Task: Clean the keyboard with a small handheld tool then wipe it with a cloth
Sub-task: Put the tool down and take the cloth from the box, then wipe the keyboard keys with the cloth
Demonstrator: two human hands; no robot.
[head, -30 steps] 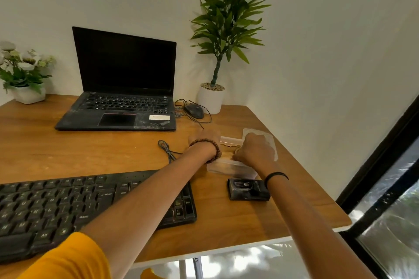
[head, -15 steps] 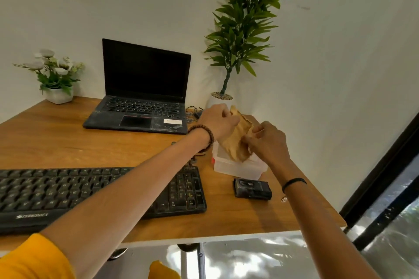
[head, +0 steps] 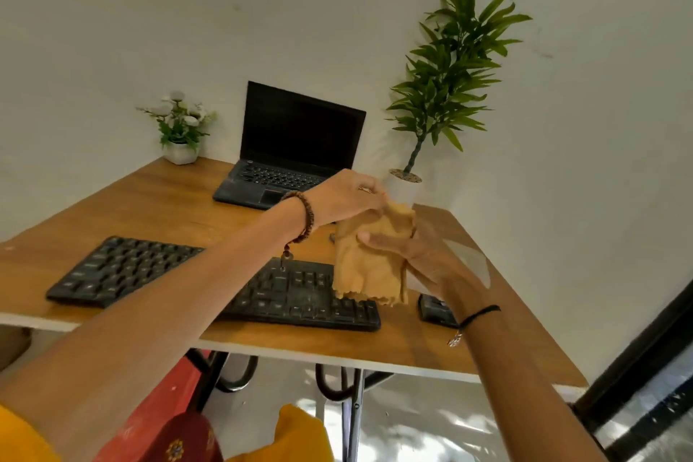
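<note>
Cloth [head: 369,259] now above wooden desk [head: 157,206]

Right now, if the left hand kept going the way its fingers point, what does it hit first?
The left hand points rightward and is already pinching the top of the yellow cloth, which the right hand also holds. Beyond that, probably the white plant pot, though depth is unclear.
</note>
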